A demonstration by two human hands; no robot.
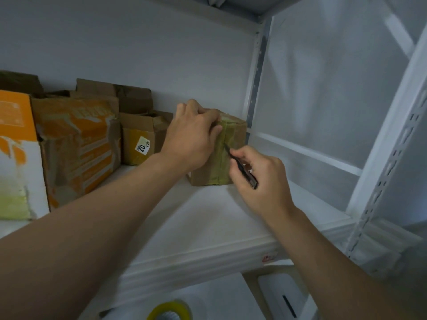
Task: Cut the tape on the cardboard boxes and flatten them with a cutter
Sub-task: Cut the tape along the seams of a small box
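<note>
Gripped small taped box (200, 177) on white shelf (208, 215) from top-left with curled left hand (191, 137), pinched cutter (245, 174) in right hand (261, 179) just right of box, tip touching front tape seam (222, 162).

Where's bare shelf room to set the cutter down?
Free: shelf strip between the taped box and the front edge; also right of that box, up to the corner post. Crowded: left, where orange boxes and the labelled box stand packed together.

Small taped cardboard box (227, 155) upright on shelf; black cutter (242, 168) tip at tape seam.
</note>
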